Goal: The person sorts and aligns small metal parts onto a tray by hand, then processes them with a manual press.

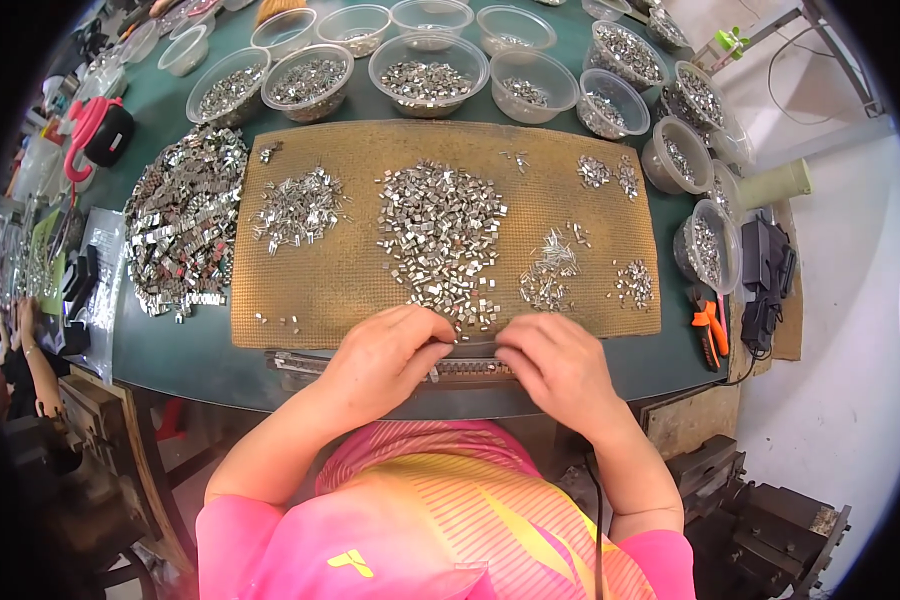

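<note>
Head view: how far along are we on the long, slotted, grey metal strip (475,368)?

Mid-job, we'd judge. It lies along the near edge of the tan, textured rectangular mat (360,285), partly covered by our bare left hand (395,360). Can't tell how many slots we've filled.

Fingers?

Left thumb and index nearly together; our bare right hand (560,370) curled likewise, just beside. Can't tell if either pinches a piece.

Left to do?

Plenty, probably: the big heap of small silver metal pieces (440,230) is loose on the mat. The silver linked-looking metal pile (185,215) on the dark green surface (625,375) may be our finished output.
</note>
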{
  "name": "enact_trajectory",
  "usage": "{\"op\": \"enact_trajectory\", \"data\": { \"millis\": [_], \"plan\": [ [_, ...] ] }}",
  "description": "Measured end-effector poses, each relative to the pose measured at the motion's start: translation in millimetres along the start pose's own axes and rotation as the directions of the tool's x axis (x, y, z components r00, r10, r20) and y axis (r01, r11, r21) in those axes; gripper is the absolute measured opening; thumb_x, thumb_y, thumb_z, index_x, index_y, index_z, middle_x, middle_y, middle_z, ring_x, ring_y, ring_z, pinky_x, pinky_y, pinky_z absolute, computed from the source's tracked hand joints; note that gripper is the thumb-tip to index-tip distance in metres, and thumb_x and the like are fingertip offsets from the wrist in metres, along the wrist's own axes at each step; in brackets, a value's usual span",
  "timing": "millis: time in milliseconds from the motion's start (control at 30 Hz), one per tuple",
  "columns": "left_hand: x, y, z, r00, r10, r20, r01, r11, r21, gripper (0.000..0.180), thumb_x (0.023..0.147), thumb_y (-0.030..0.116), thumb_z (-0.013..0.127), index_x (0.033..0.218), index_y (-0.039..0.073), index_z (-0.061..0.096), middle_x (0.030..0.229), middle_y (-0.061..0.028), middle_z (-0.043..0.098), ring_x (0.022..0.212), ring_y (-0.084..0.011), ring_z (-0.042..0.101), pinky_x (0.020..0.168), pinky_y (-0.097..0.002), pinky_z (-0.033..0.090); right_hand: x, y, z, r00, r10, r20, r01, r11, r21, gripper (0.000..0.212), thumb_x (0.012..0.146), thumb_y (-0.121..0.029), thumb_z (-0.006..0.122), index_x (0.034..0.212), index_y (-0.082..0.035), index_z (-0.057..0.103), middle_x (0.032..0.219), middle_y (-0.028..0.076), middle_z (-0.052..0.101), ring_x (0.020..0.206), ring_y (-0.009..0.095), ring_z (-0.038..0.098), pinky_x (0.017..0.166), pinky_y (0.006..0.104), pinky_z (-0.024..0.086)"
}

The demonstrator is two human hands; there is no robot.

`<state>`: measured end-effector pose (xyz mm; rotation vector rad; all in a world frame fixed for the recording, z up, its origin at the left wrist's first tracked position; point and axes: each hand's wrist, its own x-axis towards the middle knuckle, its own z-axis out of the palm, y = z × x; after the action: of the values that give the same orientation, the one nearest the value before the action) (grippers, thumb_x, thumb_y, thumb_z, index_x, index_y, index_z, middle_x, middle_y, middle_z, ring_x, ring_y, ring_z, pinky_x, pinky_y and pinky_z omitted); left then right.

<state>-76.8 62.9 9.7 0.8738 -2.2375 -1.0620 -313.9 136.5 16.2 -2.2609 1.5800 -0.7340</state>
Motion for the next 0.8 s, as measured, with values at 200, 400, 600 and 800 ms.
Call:
{"op": "enact_trajectory", "data": {
  "millis": [200,400,600,800],
  "plan": [
    [5,6,18,0.993,0.084,0.08,-0.084,0.996,-0.006,0.012,0.087,0.007,0.073,0.096,0.005,0.065,0.093,-0.0111,0.065,0.091,-0.033,0.064,0.079,-0.0432,0.053,13,6,13,0.997,0.059,-0.052,-0.065,0.988,-0.137,0.015,0.085,-0.014,0.079,0.092,-0.008,0.067,0.088,0.005,0.064,0.081,0.027,0.065,0.068,0.0379,0.052],
    [8,8,29,0.982,0.161,0.098,-0.166,0.985,0.046,0.01,0.087,0.008,0.073,0.095,0.005,0.069,0.094,-0.0089,0.062,0.094,-0.0317,0.062,0.081,-0.0428,0.052,17,9,11,0.997,0.065,-0.028,-0.068,0.988,-0.137,0.013,0.086,-0.014,0.077,0.089,-0.009,0.065,0.085,0.005,0.061,0.081,0.027,0.064,0.069,0.0391,0.052],
    [15,-2,9,0.987,0.15,0.059,-0.153,0.987,0.045,0.013,0.085,0.007,0.075,0.097,0.006,0.073,0.096,-0.0088,0.066,0.091,-0.0308,0.062,0.079,-0.0413,0.052,17,12,1,0.995,0.055,0.083,-0.047,0.994,-0.099,0.012,0.088,-0.015,0.073,0.091,-0.01,0.063,0.089,0.004,0.059,0.086,0.026,0.063,0.071,0.0407,0.053],
    [24,-4,11,0.985,0.163,0.059,-0.174,0.935,0.311,0.015,0.084,0.01,0.075,0.097,0.006,0.069,0.091,-0.0088,0.061,0.09,-0.0307,0.06,0.08,-0.0411,0.052,19,9,1,0.992,0.068,0.107,-0.056,0.993,-0.105,0.01,0.088,-0.014,0.072,0.091,-0.01,0.063,0.089,0.005,0.058,0.085,0.027,0.063,0.071,0.0406,0.053]
  ]
}}
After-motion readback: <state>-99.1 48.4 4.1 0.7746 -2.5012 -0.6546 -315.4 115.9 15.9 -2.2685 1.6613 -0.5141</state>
